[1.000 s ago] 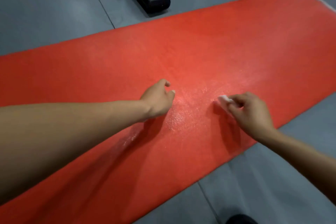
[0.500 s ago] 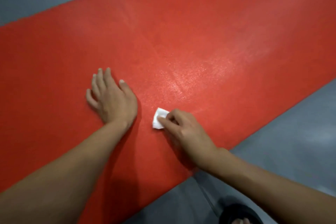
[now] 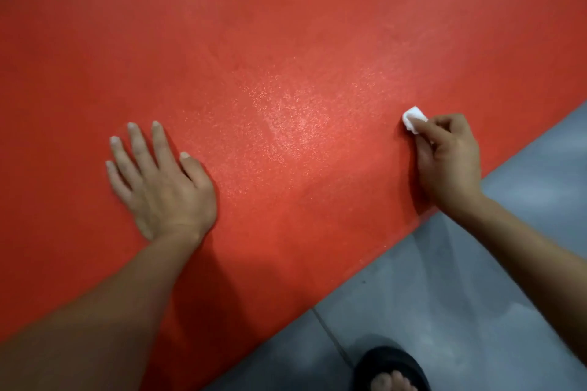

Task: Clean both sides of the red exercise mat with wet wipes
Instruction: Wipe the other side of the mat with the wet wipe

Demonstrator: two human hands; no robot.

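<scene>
Your left hand (image 3: 158, 182) lies flat on the red mat (image 3: 286, 41), palm down, with the fingers straight and a little spread. It holds nothing; it only presses on the mat. Your right hand (image 3: 449, 162) is well apart from it, near the edge of the mat that is closest to you. The fingers of this hand are curled, and they pinch a small white wipe (image 3: 414, 120) that is folded into a little pad. The wipe touches the mat just beyond your right fingertips.

Between your two hands the surface of the mat shines with many small bright specks. The mat lies flat on the grey floor (image 3: 476, 311) and runs diagonally under both hands; it continues far past your left hand and far beyond your right hand. Behind your right wrist the mat ends and the floor begins. Below your right forearm, on the floor, you can see your foot in a black sandal (image 3: 392, 367), with the toes showing.
</scene>
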